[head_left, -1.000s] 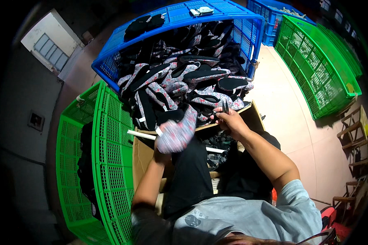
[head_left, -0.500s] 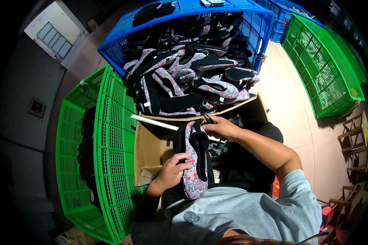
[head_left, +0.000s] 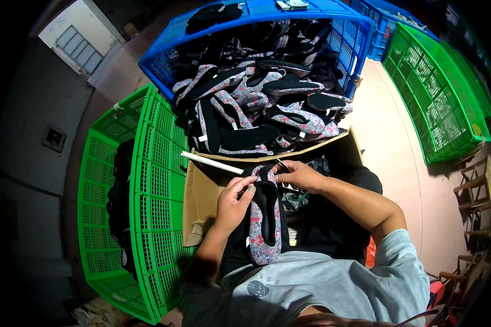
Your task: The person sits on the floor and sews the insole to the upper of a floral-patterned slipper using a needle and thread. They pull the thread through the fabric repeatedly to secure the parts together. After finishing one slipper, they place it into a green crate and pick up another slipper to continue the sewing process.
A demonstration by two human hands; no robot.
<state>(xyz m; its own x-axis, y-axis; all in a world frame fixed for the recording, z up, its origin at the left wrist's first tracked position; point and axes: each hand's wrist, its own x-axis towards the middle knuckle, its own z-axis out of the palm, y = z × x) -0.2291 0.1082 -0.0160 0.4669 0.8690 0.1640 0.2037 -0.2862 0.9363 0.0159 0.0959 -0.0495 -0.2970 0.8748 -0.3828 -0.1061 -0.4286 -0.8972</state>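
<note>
Slipper (head_left: 256, 224), one, floral in grey, pink and red with black lining: held over the lap, opening upward, toe toward the person, heel end away. Left hand (head_left: 235, 203), bare: thumb and fingers pinched on the slipper's upper left edge. Right hand (head_left: 301, 177), bare: fingers curled at the heel end, gripping a slim dark tool (head_left: 282, 163) whose full form was hidden. Stage, by judgement: this single piece was partway through handling, both hands gathered at its heel; no finish could be confirmed. Remaining stock: a large heap of matching slippers (head_left: 299, 114), jumbled, spilling from a tipped blue crate (head_left: 352, 49) — whether worked or unworked could not be told. Further lot: dark articles (head_left: 123, 210) in the green crate (head_left: 159, 203) at left, kind and condition unclear. Adjacent: an open cardboard box (head_left: 198, 212) before the knees, a white rod (head_left: 210, 162) across it. Markings: a small white tag (head_left: 247, 241) at the held slipper's side, another white tag (head_left: 203, 138) within the heap — both too small to read. Grey shirt (head_left: 333, 278): a round dark print with small characters beside it, illegible. No brand was discernible.
</note>
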